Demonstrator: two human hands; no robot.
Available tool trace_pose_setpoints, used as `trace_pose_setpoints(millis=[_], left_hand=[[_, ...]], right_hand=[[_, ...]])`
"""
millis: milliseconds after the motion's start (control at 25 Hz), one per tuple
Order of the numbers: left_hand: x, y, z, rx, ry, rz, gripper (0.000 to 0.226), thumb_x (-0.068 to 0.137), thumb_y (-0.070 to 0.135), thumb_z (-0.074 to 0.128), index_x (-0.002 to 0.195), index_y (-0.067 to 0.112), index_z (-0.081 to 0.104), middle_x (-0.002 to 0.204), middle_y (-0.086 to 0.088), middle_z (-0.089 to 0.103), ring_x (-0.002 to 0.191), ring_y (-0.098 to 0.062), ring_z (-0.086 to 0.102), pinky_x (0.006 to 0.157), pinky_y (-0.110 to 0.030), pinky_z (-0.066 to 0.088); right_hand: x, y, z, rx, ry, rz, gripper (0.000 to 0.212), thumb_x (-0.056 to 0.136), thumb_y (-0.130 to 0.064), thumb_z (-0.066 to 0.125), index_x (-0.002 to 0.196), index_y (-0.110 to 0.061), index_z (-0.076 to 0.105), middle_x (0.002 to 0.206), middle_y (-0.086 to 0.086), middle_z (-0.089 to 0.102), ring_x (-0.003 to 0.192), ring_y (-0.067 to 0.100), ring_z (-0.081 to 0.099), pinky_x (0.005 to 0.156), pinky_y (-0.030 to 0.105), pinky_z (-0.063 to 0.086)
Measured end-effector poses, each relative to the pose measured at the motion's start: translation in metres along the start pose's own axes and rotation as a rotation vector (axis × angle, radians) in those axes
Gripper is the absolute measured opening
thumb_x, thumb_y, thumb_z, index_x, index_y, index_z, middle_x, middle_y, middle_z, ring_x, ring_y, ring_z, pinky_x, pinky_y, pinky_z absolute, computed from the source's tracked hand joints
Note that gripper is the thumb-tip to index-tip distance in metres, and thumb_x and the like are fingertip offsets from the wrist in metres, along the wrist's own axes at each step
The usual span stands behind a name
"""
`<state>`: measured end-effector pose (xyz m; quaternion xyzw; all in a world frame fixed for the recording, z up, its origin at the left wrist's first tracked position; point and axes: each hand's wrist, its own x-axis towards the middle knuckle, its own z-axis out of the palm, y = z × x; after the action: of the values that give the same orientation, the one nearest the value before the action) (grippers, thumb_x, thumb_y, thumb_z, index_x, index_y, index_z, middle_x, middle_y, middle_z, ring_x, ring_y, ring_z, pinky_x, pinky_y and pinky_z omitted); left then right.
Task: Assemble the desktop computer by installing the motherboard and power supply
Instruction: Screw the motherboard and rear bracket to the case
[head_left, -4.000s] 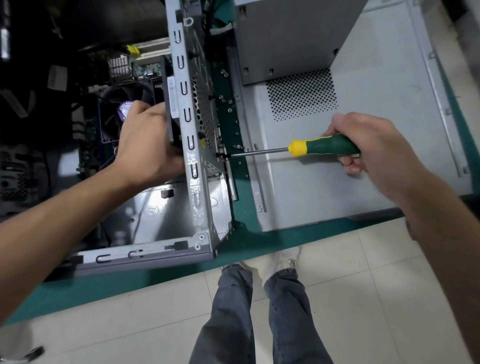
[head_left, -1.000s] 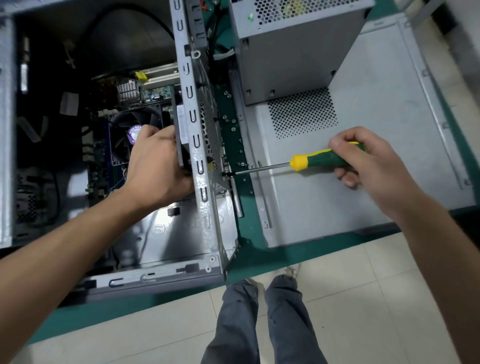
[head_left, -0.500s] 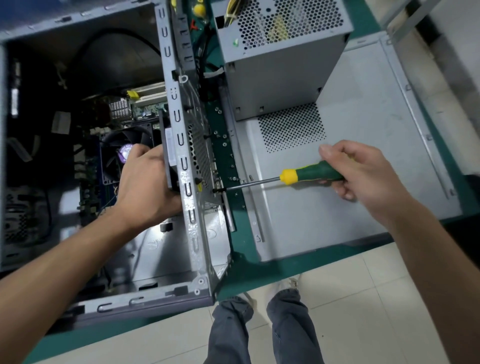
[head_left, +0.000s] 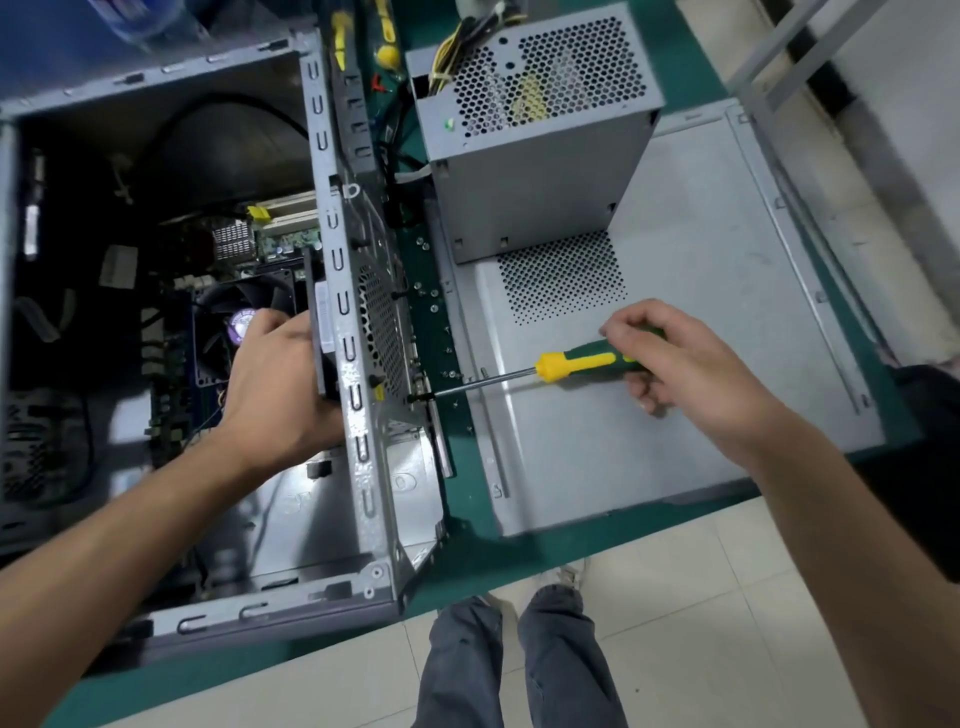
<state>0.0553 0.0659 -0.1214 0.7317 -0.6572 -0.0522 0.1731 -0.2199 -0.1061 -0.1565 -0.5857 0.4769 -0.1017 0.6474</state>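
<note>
A green-topped workbench (head_left: 467, 551) stands on a pale tiled floor (head_left: 701, 597) under even light.

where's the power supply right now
In the head view the power supply stands outside the case, upper middle, on the far end of the loose side panel, beyond the right hand holding the screwdriver.

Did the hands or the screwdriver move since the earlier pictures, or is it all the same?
Almost the same. Only the camera tipped up, so more of the power supply shows. The right hand still grips the screwdriver, its tip still at the back of the case. The left hand still holds the black fan inside. Nothing was picked up or let go.
</note>
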Motion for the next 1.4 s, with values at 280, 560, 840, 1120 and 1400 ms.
trace_pose_setpoints(millis=[280, 560, 840, 1120, 1400], left_hand=[[0.001, 0.001, -0.001, -0.029, 0.009, -0.004, 0.033, 0.068, 0.039, 0.044, 0.063, 0.045, 0.012, 0.057, 0.024, 0.019, 0.055, 0.005, 0.021, 0.059, -0.034, 0.007], [0.001, 0.003, -0.003, 0.015, 0.036, 0.015, 0.034, 0.067, 0.041, 0.046, 0.066, 0.045, 0.012, 0.064, 0.027, 0.02, 0.062, 0.007, 0.021, 0.057, -0.033, 0.004], [0.001, 0.0, -0.001, 0.02, -0.024, -0.024, 0.028, 0.068, 0.039, 0.039, 0.062, 0.043, 0.012, 0.06, 0.026, 0.018, 0.055, 0.005, 0.019, 0.061, -0.034, 0.004], [-0.002, -0.001, 0.001, 0.026, -0.02, -0.032, 0.027, 0.069, 0.041, 0.038, 0.062, 0.042, 0.012, 0.058, 0.024, 0.018, 0.054, 0.004, 0.02, 0.062, -0.035, 0.005], [0.0, 0.002, -0.002, 0.025, -0.015, -0.011, 0.026, 0.068, 0.037, 0.036, 0.063, 0.043, 0.012, 0.059, 0.025, 0.016, 0.055, 0.006, 0.018, 0.063, -0.034, 0.004]], right_hand=[[0.004, -0.002, 0.0, -0.094, 0.063, -0.029, 0.034, 0.086, -0.058, 0.063, 0.084, -0.025, 0.065, 0.059, -0.001, 0.06, 0.048, 0.012, 0.051, 0.043, 0.022, 0.038], [0.0, -0.005, 0.001, 0.012, 0.041, -0.07, 0.021, 0.082, -0.045, 0.072, 0.091, -0.027, 0.065, 0.055, -0.001, 0.057, 0.046, 0.012, 0.047, 0.041, 0.024, 0.036], [-0.001, -0.002, -0.006, 0.131, -0.045, -0.026, 0.017, 0.078, -0.033, 0.075, 0.093, -0.025, 0.07, 0.067, 0.0, 0.058, 0.061, 0.015, 0.051, 0.054, 0.026, 0.04], [-0.008, 0.004, -0.003, 0.052, -0.076, 0.033, 0.018, 0.088, -0.039, 0.065, 0.085, -0.022, 0.061, 0.063, 0.0, 0.057, 0.055, 0.015, 0.047, 0.049, 0.026, 0.034], [-0.012, 0.003, 0.003, -0.017, -0.006, 0.051, 0.029, 0.091, -0.045, 0.062, 0.078, -0.019, 0.061, 0.064, 0.006, 0.059, 0.05, 0.016, 0.047, 0.042, 0.023, 0.033]])
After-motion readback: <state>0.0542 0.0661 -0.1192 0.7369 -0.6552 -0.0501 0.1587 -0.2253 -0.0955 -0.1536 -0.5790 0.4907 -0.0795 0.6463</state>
